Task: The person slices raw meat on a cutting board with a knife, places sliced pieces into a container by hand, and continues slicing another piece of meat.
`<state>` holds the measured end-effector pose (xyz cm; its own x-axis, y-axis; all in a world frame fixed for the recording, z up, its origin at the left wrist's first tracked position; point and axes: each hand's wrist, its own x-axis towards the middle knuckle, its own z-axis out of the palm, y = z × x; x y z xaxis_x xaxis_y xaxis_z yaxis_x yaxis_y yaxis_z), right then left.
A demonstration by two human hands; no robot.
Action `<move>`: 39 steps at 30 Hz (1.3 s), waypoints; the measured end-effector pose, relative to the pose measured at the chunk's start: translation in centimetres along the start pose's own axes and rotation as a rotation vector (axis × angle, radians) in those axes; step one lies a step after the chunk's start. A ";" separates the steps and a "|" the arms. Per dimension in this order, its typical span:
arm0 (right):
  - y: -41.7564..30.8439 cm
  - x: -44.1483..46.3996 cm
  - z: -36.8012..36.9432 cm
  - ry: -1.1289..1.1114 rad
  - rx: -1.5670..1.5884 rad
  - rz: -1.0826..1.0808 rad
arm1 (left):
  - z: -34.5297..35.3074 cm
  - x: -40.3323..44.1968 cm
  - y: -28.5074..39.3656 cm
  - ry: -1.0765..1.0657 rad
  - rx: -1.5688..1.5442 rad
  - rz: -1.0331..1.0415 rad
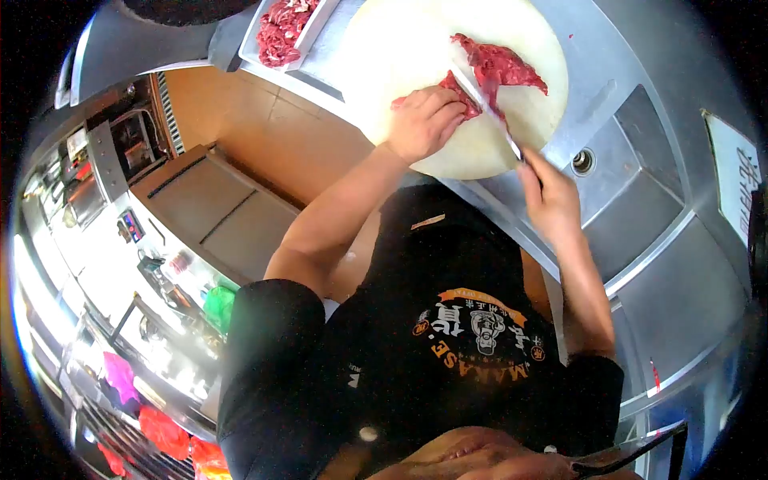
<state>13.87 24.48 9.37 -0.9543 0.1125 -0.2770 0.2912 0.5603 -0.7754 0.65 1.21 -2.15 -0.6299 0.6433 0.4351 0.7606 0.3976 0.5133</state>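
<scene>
My right hand [552,192] is wrapped around the handle of a kitchen knife [490,112], whose blade points up and to the left across the board. My left hand [424,124] presses a piece of raw red meat [462,98] with curled fingers, just left of the blade. A larger slab of raw meat [512,68] lies on the far side of the knife, with a strip of it hanging down along the blade. Under all of this is a round, pale cutting board [384,48].
A white tray [308,36] of sliced raw meat stands at the board's upper left. To the right, a steel sink [640,208] has a drain [583,161]. A labelled white sign [732,172] is at far right. Brown cabinets [224,200] and cluttered shelving are at left.
</scene>
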 end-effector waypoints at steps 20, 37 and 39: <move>1.0 -1.0 1.4 -0.153 -0.090 0.107 | 0.2 -0.1 -0.1 -0.034 -0.023 -0.065; 0.0 -4.7 -1.5 -0.093 -0.144 0.032 | 0.0 -0.8 0.3 -0.041 0.039 -0.076; 0.3 -3.9 -0.6 -0.084 -0.181 0.020 | 0.1 -0.7 0.5 -0.010 0.032 -0.074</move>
<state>17.68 24.73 10.54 -0.9371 0.0605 -0.3438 0.2859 0.6981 -0.6564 1.47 1.04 -2.26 -0.6833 0.6176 0.3893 0.7165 0.4649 0.5201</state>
